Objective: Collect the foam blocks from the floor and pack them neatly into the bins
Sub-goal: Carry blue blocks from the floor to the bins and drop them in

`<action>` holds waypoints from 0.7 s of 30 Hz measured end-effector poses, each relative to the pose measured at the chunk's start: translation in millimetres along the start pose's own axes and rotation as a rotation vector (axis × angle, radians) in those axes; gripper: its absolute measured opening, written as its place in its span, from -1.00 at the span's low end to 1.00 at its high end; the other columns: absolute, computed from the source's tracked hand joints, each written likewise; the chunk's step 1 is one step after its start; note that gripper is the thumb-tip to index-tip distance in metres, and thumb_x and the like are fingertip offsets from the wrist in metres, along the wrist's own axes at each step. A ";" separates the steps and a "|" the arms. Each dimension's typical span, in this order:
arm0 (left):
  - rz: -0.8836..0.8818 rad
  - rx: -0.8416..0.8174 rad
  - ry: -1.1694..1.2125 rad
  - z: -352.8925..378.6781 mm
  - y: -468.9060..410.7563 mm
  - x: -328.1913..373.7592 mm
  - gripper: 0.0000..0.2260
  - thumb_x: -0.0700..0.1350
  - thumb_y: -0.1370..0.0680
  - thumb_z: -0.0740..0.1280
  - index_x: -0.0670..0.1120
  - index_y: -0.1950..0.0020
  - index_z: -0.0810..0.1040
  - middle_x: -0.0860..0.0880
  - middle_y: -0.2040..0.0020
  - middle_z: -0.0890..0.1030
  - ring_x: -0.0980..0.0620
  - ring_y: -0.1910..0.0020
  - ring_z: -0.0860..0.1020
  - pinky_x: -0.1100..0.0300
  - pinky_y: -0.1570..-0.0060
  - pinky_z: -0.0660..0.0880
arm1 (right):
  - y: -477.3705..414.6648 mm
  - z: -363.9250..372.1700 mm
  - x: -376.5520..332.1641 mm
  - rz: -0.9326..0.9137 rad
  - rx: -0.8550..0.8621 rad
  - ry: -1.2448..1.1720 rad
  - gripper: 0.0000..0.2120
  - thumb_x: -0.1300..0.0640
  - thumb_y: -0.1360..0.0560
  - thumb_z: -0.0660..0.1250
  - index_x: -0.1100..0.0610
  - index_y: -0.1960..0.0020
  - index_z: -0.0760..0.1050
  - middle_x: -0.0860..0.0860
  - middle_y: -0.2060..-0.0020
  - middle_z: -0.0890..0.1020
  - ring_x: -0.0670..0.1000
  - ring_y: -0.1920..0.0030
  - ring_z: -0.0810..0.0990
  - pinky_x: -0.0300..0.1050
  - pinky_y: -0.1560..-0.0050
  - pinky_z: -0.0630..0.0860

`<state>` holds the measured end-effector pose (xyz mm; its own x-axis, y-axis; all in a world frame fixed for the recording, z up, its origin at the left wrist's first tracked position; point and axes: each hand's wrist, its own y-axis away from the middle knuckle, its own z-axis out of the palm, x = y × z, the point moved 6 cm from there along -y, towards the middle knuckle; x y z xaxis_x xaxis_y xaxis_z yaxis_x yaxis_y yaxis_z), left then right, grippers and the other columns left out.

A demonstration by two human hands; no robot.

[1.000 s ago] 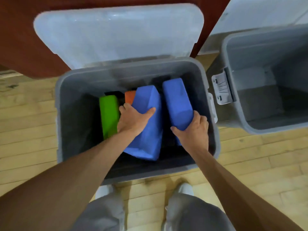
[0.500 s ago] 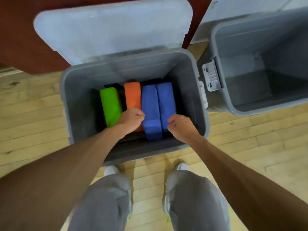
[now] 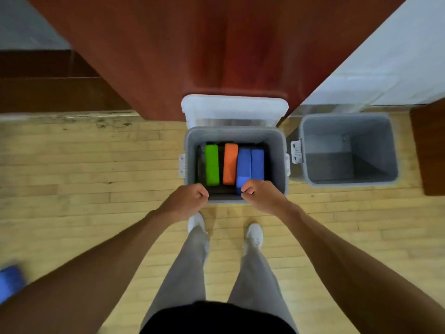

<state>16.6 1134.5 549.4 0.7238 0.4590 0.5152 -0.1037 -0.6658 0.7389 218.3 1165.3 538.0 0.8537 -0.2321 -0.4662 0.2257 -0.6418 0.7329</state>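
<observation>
The green block (image 3: pixel 212 165) looks the likeliest to cause trouble. It stands on edge with dark gaps on both sides, so a block dropped in carelessly could tip it flat and spoil the row. Foam is light and springy, and one wedged in too hard would probably lift its neighbours.

Beside it, across a gap, stands the orange block (image 3: pixel 230 163), then two blue blocks (image 3: pixel 243 165) touching each other. All four are upright, parallel and smooth-sided inside the bin (image 3: pixel 234 133).

Above the bin's near rim, the left hand (image 3: pixel 185 201) and right hand (image 3: pixel 261 195) both have their fingers curled in and hold nothing I can see. The right one covers the near end of a blue block.

The lid (image 3: pixel 234 108) leans open behind the bin. A second bin (image 3: pixel 346 115) sits just to the right with no blocks in it. Well apart, at the far left of the floor (image 3: pixel 72 165), another blue block (image 3: pixel 10 280) is blurred and half hidden by the arm, so it could be missed or kicked.
</observation>
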 end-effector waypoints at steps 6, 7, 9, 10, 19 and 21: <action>-0.040 0.149 0.169 -2.8 111.6 -19.1 -0.92 -0.04 -0.55 0.30 0.06 0.04 0.60 0.10 0.12 0.58 0.18 0.17 0.51 0.30 0.16 0.44 | 68.8 14.5 -42.1 -0.265 -0.143 0.221 -0.77 0.06 -0.55 0.26 0.07 -0.17 0.54 -0.02 -0.10 0.62 -0.01 -0.12 0.56 -0.14 -0.13 0.47; -0.064 0.181 0.197 4.4 126.7 -26.6 -0.92 -0.04 -0.56 0.30 0.07 0.04 0.59 0.11 0.12 0.58 0.19 0.16 0.52 0.31 0.18 0.43 | 77.5 17.0 -42.7 -0.294 -0.182 0.235 -0.76 0.05 -0.56 0.26 0.07 -0.19 0.53 -0.03 -0.09 0.61 -0.02 -0.09 0.55 -0.18 -0.08 0.45; -0.128 0.246 0.257 22.6 157.0 -41.2 -0.93 -0.03 -0.56 0.30 0.11 0.06 0.58 0.10 0.12 0.60 0.13 0.14 0.55 0.25 0.18 0.45 | 92.2 19.9 -41.3 -0.343 -0.243 0.264 -0.75 0.04 -0.57 0.27 0.08 -0.20 0.52 -0.03 -0.06 0.60 -0.05 -0.04 0.55 -0.24 0.01 0.40; -0.166 0.275 0.292 33.7 171.0 -47.9 -0.93 -0.02 -0.55 0.30 0.12 0.06 0.58 0.08 0.12 0.62 0.09 0.14 0.57 0.22 0.18 0.46 | 98.3 20.6 -38.3 -0.362 -0.261 0.279 -0.75 0.02 -0.56 0.28 0.08 -0.20 0.52 -0.04 -0.05 0.60 -0.05 -0.02 0.55 -0.26 0.03 0.38; -0.546 0.580 0.780 171.5 288.8 -103.6 -0.89 -0.13 -0.57 0.27 -0.06 0.04 0.60 -0.05 0.15 0.64 -0.03 0.12 0.60 0.14 0.09 0.47 | 126.4 37.5 9.8 -0.332 -0.394 0.448 -0.76 -0.03 -0.54 0.30 0.07 -0.13 0.55 -0.05 0.05 0.60 -0.06 0.02 0.59 -0.25 0.12 0.44; -0.609 0.678 0.883 199.5 314.6 -117.1 -0.88 -0.16 -0.57 0.27 -0.06 0.08 0.60 -0.05 0.18 0.64 -0.06 0.14 0.59 0.14 0.13 0.45 | 129.5 49.1 9.9 -0.331 -0.423 0.493 -0.80 -0.01 -0.55 0.30 0.06 -0.09 0.55 -0.07 0.09 0.59 -0.05 0.06 0.61 -0.26 0.17 0.46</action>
<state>35.3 753.9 634.9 -0.1954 0.8563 0.4782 0.6424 -0.2566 0.7221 232.9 1044.0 604.0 0.7990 0.3455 -0.4923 0.5856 -0.2609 0.7674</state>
